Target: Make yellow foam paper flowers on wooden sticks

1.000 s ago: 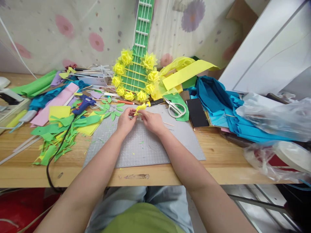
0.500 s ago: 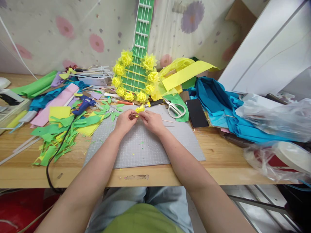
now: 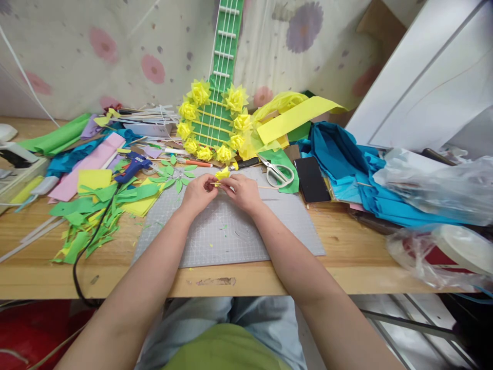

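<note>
Above the far part of the grey cutting mat, both hands meet at a small yellow paper flower. My left hand pinches the flower from its left side. My right hand is closed around a thin wooden stick, whose free end pokes out to the right; its other end lies at the flower. Fingers partly hide where flower and stick meet. Just behind stands a green paper guitar with yellow flowers around its body. Green leaves on thin stems lie left of my left hand.
White-handled scissors rest on green paper, beside a black phone. A blue glue gun lies left among green and yellow scraps, its cord hanging over the table edge. Blue paper and plastic-wrapped items crowd the right.
The stick's free end has shifted slightly up at my right hand, and the yellow flower has turned a little between my fingers. Both arms stay nearly in place.
</note>
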The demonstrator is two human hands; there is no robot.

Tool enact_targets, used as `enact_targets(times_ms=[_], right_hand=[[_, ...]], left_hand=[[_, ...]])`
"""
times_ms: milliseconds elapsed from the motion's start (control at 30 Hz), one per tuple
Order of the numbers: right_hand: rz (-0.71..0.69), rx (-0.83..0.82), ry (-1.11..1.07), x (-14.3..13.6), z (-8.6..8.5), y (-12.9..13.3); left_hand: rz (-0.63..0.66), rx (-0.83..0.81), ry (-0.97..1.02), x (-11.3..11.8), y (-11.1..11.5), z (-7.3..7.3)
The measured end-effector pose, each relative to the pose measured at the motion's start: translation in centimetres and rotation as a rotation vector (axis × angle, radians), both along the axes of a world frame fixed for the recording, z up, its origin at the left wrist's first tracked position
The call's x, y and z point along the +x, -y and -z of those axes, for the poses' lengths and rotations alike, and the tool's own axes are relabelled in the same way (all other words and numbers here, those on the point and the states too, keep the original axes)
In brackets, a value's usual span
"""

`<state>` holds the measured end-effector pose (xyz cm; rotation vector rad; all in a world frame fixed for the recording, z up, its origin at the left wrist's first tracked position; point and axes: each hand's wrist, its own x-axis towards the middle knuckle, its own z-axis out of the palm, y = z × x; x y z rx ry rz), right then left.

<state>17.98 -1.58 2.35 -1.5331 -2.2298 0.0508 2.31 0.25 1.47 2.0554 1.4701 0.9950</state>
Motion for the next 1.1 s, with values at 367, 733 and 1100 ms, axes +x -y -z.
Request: enact_targets(times_ms=[367,733,1100], right_hand=[[0.016,0.003,0.001,-0.23,0.17,-0.05],[0.025,0.032,-0.013,-0.42,0.26,0.12],[0.033,-0.010,-0.064,-0.14,0.36,-0.07]], left_hand=[[0.026,0.071,-0.092,0.00,0.03,-0.01],[0.009,0.266,-0.188,0.27,0.38,-0.46],[0.009,0.092,-0.226,0.08,0.05,-0.22]])
